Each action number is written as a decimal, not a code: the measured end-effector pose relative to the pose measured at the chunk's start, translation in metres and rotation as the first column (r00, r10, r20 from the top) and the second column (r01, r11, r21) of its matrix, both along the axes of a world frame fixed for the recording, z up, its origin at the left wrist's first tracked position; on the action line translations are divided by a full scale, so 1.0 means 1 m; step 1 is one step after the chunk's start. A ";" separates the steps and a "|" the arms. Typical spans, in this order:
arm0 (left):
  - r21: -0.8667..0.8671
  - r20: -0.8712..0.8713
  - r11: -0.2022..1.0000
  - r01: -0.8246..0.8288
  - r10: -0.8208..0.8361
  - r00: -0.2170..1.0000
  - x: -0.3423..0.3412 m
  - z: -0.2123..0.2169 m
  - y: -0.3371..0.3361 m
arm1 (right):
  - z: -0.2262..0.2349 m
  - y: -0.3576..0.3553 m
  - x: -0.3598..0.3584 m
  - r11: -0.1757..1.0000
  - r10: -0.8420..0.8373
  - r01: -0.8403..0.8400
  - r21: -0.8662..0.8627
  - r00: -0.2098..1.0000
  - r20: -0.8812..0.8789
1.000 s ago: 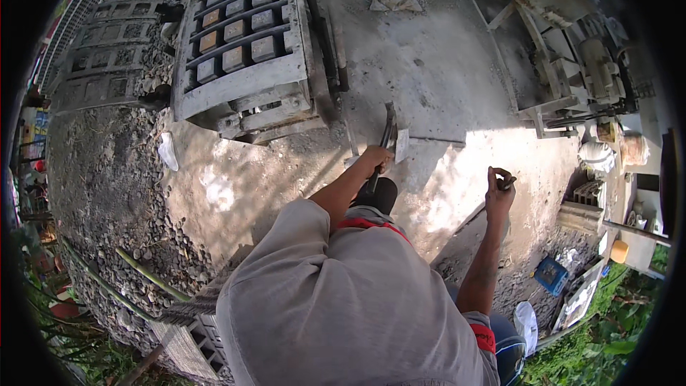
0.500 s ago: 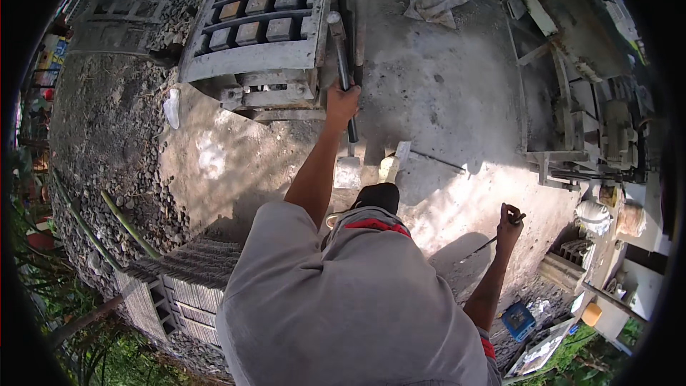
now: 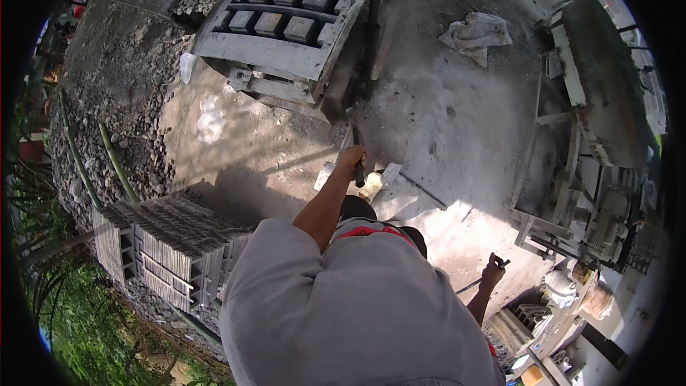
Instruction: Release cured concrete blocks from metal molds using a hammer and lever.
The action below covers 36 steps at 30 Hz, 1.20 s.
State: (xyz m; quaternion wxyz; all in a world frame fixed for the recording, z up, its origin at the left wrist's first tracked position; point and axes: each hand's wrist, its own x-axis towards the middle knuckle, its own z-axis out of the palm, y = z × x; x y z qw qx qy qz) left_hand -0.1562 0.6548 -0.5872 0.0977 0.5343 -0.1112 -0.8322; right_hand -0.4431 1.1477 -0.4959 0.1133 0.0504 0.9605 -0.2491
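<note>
Out to the side, the right hand [image 3: 492, 271] is closed on what looks like a thin rod [image 3: 468, 286]. The left hand [image 3: 352, 159], nearer the mould, clasps a hammer [image 3: 359, 176] lengthwise, head pointing forward toward the mould [image 3: 264, 56] beyond.

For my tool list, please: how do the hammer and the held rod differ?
The hammer is thicker; the held rod is thinner. The left hand grips the hammer, the right hand the held rod. In view, the hammer is nearly vertical; the held rod slants. Both look dark.
</note>
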 end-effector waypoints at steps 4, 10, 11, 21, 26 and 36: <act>-0.461 -0.052 0.876 -0.139 0.130 0.990 -0.013 0.086 -0.024 | -0.010 0.026 -0.034 0.990 0.113 -0.112 0.088 0.994 -0.002; -0.454 0.201 0.890 0.045 0.053 0.978 -0.008 0.049 0.066 | 0.014 -0.046 -0.068 0.911 0.396 -0.381 0.155 0.915 -0.078; -0.365 0.130 0.930 0.032 0.017 0.991 -0.012 0.046 0.066 | 0.013 -0.051 -0.077 0.920 0.383 -0.375 0.115 0.923 -0.051; -0.636 0.242 0.768 -0.075 0.290 0.926 -0.051 0.082 0.074 | -0.037 0.013 -0.174 0.916 0.341 -0.349 -0.197 0.937 -0.075; -0.424 0.155 0.905 -0.043 0.119 0.981 -0.090 0.065 0.105 | -0.080 0.069 -0.191 0.920 0.362 -0.356 -0.165 0.932 0.005; 0.357 -0.327 0.923 -0.145 0.269 0.906 -0.089 0.043 0.074 | -0.057 0.077 -0.163 0.962 0.226 -0.186 -0.202 0.954 0.198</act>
